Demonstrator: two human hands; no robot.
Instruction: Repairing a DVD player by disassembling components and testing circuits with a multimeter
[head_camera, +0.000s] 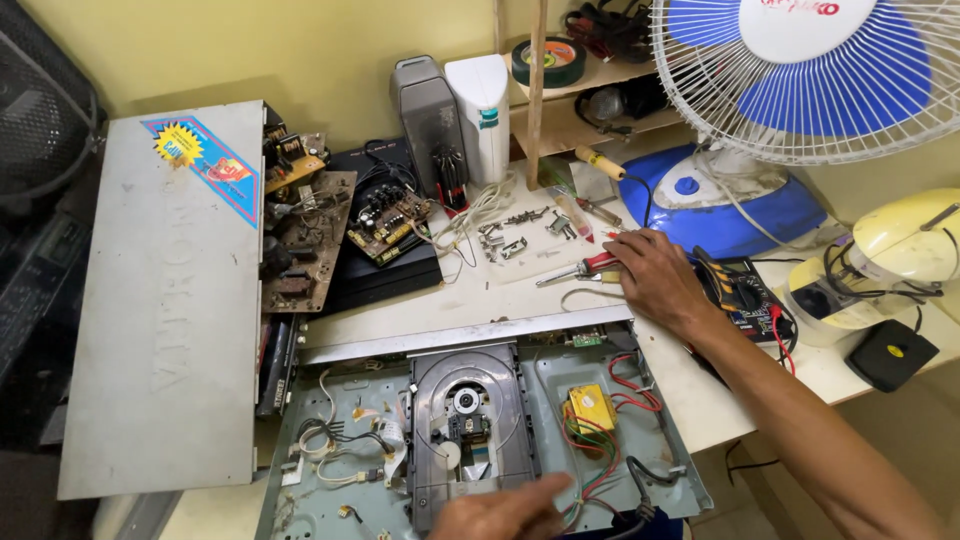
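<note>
The left hand (505, 512) sits at the bottom edge of view, fingers loosely extended and gripping nothing, resting on the near edge of the opened grey metal disc-player chassis (330, 500). Just beyond its fingertips lies the dark disc tray mechanism with its round spindle and lens (466, 420); to its right, a yellow block component among red and green wires (591, 408).

Farther off, the right hand (652, 275) lies palm down on the white tabletop (400, 320), its fingers closing on a red-handled screwdriver (580, 268) that points away to its left. Just right of that hand is a black and yellow multimeter (735, 292). Beyond it stands a blue and white table fan (800, 80). Well left of the left hand lies the detached grey metal cover (170, 320).
</note>
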